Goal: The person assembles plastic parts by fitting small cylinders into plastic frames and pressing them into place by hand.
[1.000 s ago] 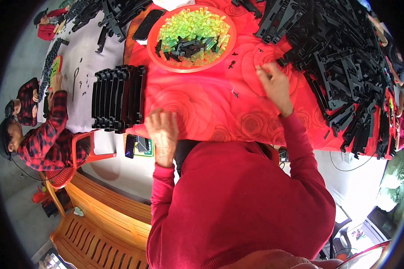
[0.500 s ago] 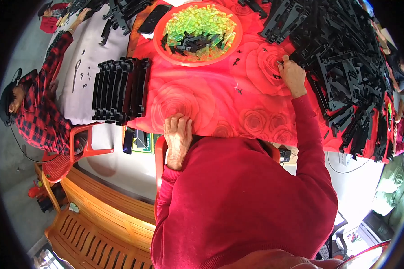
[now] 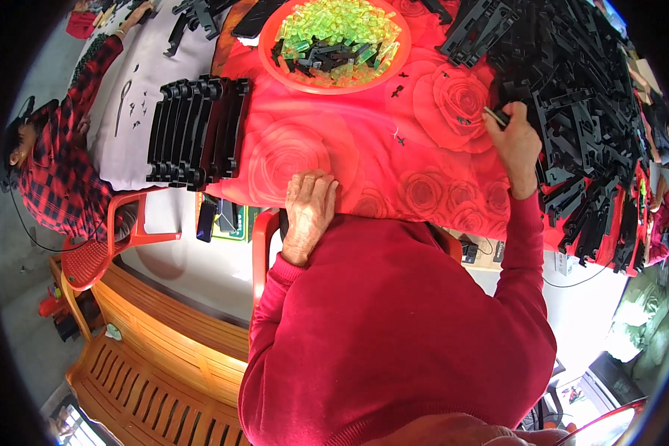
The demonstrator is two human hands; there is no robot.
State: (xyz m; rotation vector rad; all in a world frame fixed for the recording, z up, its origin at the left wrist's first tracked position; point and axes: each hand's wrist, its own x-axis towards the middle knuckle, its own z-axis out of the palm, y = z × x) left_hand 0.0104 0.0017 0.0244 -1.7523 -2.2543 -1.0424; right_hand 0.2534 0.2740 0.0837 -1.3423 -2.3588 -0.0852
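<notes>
My left hand (image 3: 310, 208) lies on the near edge of the red rose-patterned cloth (image 3: 364, 160), fingers flat and holding nothing. At the left edge of a large heap of black plastic strips (image 3: 572, 111), my right hand (image 3: 518, 145) is closed on a slim tool (image 3: 496, 117) with a pale, pointed end. Its exact kind is too small to tell. A dark part shows beside its fingertips; whether it is gripped or lies on the heap, I cannot tell. Tiny black cross-shaped bits (image 3: 399, 91) are scattered on the cloth left of that hand.
An orange-red basin (image 3: 334, 88) of yellow-green clear pieces and black parts stands at the far middle. Black strips are stacked in a neat row (image 3: 198, 134) at the left. A person in a checked shirt (image 3: 63, 171) works further left. A wooden bench (image 3: 163, 320) stands behind at left.
My right hand has moved right, from the rose print to the heap's edge, with the slim tool. My left hand still rests at the table edge. The view has shifted slightly.
</notes>
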